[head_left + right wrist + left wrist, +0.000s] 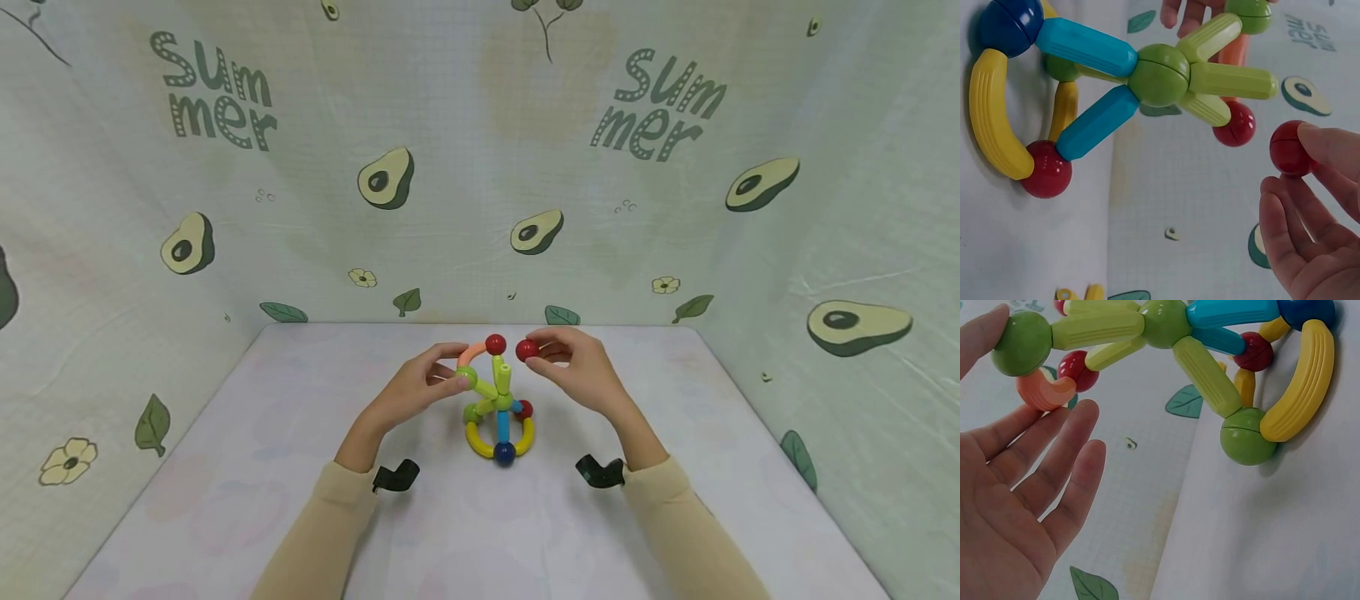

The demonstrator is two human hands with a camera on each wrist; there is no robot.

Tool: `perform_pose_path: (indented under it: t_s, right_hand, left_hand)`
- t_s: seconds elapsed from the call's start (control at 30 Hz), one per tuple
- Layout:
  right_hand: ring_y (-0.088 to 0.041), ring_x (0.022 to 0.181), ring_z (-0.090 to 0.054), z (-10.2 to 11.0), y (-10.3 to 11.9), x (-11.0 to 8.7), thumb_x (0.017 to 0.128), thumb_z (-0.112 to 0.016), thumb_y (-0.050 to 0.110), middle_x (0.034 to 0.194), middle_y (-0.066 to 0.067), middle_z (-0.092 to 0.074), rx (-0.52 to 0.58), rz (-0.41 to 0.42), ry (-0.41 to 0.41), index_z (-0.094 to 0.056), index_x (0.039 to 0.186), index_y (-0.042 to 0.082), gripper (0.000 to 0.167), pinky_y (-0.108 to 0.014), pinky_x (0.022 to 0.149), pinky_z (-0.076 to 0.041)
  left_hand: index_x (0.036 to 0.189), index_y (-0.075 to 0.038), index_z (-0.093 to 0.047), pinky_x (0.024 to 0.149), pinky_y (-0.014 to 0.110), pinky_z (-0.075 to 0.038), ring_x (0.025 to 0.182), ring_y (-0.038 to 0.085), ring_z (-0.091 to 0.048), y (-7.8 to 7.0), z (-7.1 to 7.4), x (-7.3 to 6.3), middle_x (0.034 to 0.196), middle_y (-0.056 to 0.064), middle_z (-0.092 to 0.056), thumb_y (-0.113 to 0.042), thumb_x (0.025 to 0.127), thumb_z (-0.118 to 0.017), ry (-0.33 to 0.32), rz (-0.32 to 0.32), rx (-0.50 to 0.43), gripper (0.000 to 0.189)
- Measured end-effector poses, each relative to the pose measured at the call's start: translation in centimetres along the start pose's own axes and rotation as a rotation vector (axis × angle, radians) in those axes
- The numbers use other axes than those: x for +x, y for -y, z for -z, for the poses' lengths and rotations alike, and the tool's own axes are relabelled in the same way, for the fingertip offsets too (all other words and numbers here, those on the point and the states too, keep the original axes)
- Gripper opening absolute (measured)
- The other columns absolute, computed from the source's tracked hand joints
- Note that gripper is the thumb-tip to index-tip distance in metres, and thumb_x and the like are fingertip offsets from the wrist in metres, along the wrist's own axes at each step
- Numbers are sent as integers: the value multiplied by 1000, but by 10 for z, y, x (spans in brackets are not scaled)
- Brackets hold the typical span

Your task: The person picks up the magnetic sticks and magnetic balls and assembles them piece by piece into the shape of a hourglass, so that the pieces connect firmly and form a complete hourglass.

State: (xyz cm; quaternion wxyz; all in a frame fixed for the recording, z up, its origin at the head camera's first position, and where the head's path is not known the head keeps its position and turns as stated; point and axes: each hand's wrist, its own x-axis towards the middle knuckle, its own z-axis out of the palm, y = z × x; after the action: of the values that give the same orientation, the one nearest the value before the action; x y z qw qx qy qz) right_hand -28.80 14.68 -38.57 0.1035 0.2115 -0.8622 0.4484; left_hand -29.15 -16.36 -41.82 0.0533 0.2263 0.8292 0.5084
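A structure of magnetic balls and rods stands on the table, with a green centre ball (1159, 75) in its middle. Yellow curved rods (1302, 384) form its base, linked by a dark blue ball (504, 453), a red ball and a green ball. My left hand (412, 387) holds its upper left corner: the thumb presses a green ball (1021, 344), and the fingers touch an orange curved rod (1046, 392). That rod leads to a red ball (495, 344) at the top. To the right, my right hand (581, 367) pinches a loose red ball (1290, 149), apart from the structure.
The pale table (480, 533) runs back to a printed cloth wall (450, 250), with cloth at both sides. Yellow pieces (1082, 292) show at the bottom edge of the right wrist view. A black wrist mount (396, 476) sits at each cuff.
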Motion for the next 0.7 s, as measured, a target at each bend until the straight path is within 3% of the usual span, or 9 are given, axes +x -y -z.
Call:
perform_pose_path:
  t_s: [0.13, 0.43, 0.7]
  right_hand:
    - [-18, 102, -73, -2, 3, -3, 95, -83, 19, 120, -2, -73, 6, 11, -8, -72, 128, 14, 35, -40, 93, -62]
    - [-17, 101, -73, -5, 6, -7, 95, -83, 18, 120, -1, -73, 25, 36, -23, -73, 128, 13, 35, -27, 90, -61]
    - [-16, 101, -73, -11, 10, -3, 94, -83, 15, 121, -2, -73, 10, 100, -5, -73, 128, 12, 35, -32, 91, -62]
  left_hand:
    - [154, -33, -52, 98, 45, -57, 120, 21, -65, 1, 0, 0, 152, -6, -56, -48, 97, -77, -2, -2, 4, 64]
    - [154, -34, -52, 97, 45, -57, 118, 21, -65, 2, 0, 1, 152, -7, -56, -49, 97, -76, 2, -4, -2, 64]
    - [153, -35, -53, 96, 45, -57, 119, 21, -65, 4, 1, 2, 151, -7, -57, -47, 97, -77, 9, -13, -24, 62]
